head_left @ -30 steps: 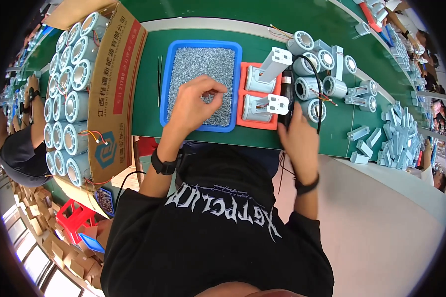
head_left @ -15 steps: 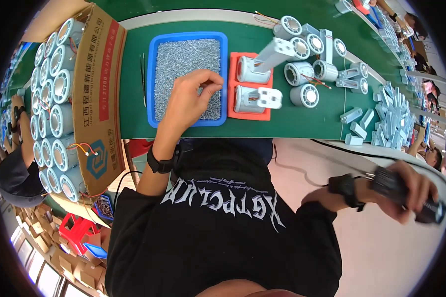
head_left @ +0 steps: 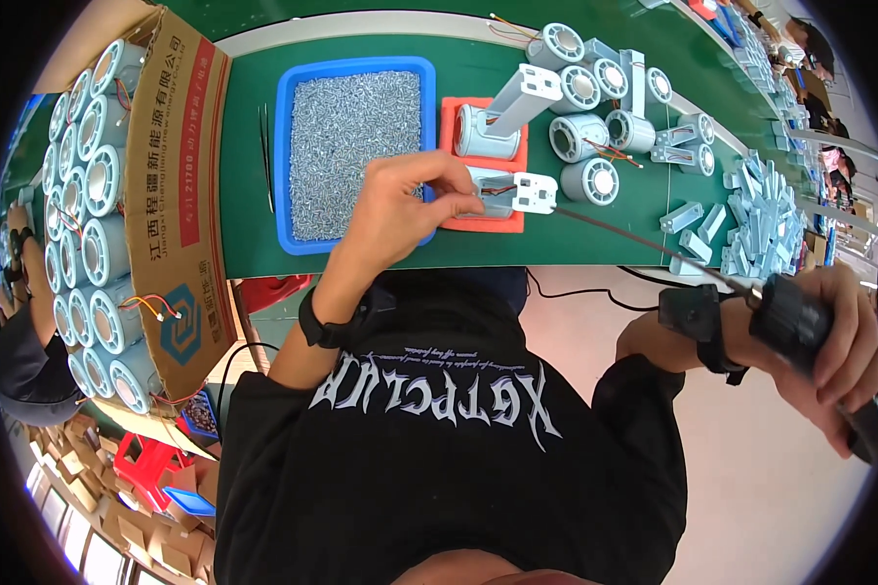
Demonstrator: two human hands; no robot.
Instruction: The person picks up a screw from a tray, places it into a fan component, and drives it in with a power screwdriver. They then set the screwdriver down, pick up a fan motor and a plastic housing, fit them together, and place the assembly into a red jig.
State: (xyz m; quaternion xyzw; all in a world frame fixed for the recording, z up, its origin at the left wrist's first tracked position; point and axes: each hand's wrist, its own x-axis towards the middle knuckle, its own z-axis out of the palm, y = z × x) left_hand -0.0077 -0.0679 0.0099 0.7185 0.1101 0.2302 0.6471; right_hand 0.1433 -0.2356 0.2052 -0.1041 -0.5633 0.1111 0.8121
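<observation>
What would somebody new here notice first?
Probably the black screwdriver in the right hand, its long thin bit pointing left toward the red holder. Next, the blue tray of small silvery pieces, left of that holder. At far left, a cardboard box is packed with pale blue cylinders.

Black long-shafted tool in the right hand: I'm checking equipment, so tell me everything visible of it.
The black tool has a thick, plastic-looking body and a long, thin, metal-looking shaft. The right hand grips the body, hiding part of it. The shaft slants leftward and away from the person, its tip beside the white bracket; whether they touch is unclear.
</observation>
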